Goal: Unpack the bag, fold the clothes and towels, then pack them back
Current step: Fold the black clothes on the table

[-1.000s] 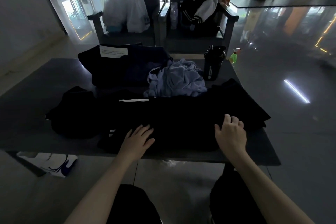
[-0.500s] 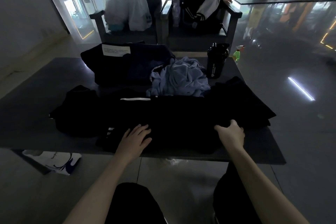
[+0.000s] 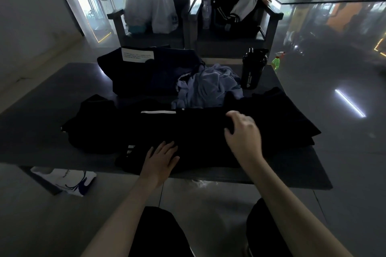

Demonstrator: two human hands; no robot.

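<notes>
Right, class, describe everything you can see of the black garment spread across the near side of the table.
The black garment looks like soft, dark fabric, lying flat along the near edge of the table. A thin white strip marks its top; three short white stripes sit at its lower left. The left hand presses flat on it; the right hand grips a fold with curled fingers.

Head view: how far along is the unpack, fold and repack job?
Done: the black garment and lilac cloth lie out on the table by the bag. In hand: the left hand presses flat on the garment while the right hand grips its fabric, mid-fold. Left: the cloth is crumpled, unfolded; repacking not yet begun.
</notes>
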